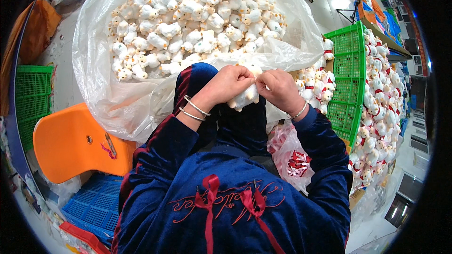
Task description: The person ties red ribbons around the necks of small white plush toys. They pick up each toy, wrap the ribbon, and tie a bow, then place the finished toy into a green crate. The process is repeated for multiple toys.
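Note:
Above my lap, my left hand [230, 84] is closed on a small white plush toy [245, 99] with cream-coloured feet. Its head shows just beyond my fingers. My right hand [281, 90] is closed in a pinch against the toy's neck, close to my left fingertips; whatever lies between those fingers is hidden. Beyond my knees, a big clear plastic bag [94, 61] lies spread open, heaped with similar white plush toys [188, 23]. By my right forearm, a plastic bag [278, 141] contains red-and-white ribbon pieces [298, 163].
To the left stands an orange chair [70, 146] with a small tool [110, 145] on its seat, near a blue crate [94, 202] and a green crate [33, 99]. On the right, a green crate [346, 80] stands among plush toys with red neck ribbons [376, 108].

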{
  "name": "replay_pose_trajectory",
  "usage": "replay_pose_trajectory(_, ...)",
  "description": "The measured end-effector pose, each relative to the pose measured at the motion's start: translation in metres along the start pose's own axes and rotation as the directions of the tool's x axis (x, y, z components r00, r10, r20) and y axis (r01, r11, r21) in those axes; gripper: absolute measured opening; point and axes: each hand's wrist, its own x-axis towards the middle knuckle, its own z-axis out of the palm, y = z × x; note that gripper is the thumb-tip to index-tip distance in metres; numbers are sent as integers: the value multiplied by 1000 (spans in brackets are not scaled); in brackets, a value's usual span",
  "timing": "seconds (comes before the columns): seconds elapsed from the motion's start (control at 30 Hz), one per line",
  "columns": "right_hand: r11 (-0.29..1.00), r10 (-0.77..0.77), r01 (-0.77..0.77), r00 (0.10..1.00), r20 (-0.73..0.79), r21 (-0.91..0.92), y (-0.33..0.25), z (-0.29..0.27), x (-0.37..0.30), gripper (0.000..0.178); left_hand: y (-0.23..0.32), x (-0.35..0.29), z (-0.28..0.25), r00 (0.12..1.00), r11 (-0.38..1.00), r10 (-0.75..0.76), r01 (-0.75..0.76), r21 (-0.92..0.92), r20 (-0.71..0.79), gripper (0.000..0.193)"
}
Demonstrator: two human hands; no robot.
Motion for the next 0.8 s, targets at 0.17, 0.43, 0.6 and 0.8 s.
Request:
replay_pose_trajectory(0.17, 993, 99, -86, 977, -189, 78, -6, 29, -17, 18, -5, -9, 0, 1000, 998, -27, 28, -63, 6, 22)
replay_pose_trajectory(0.43, 972, 82, -8, 950, -301, 236, -2, 46, -30, 21, 5, -24, 7, 998, 997, -43, 40, -60, -39, 20)
replay_pose_trajectory(0.6, 970, 60, 23, 942, -331, 243, 1, 45, -31, 20, 11, -28, 10, 999, 998, -24, 22, -63, -37, 21)
replay_pose_trajectory(0.8, 986, -42, 89, 952, -302, 144, 5, 36, -26, 23, 12, -22, 7, 988, 991, -126, 122, -54, -86, 24)
